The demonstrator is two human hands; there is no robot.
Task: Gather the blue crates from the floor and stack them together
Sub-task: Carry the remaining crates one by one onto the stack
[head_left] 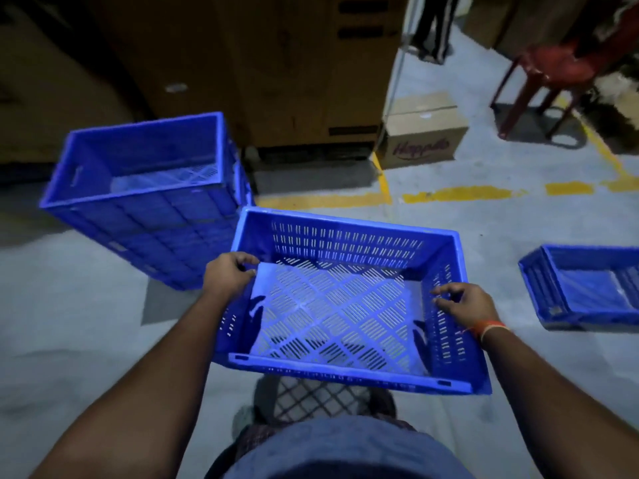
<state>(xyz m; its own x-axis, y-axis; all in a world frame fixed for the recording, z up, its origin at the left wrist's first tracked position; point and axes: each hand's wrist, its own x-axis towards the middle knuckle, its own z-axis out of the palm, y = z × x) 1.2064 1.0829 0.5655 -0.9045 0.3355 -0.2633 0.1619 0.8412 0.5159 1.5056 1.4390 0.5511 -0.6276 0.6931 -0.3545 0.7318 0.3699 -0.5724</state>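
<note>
Both hands carry a perforated blue crate (345,305) in the air in front of the person's body, the left hand (230,274) with its grip closed over the left rim and the right hand (466,305) with its grip closed over the right rim. To the left stands a stack of blue crates (145,198) on the grey floor (484,209), near tall cardboard boxes (276,63). Another blue crate (587,288) lies on the floor at the right edge, well apart from the stack.
</note>
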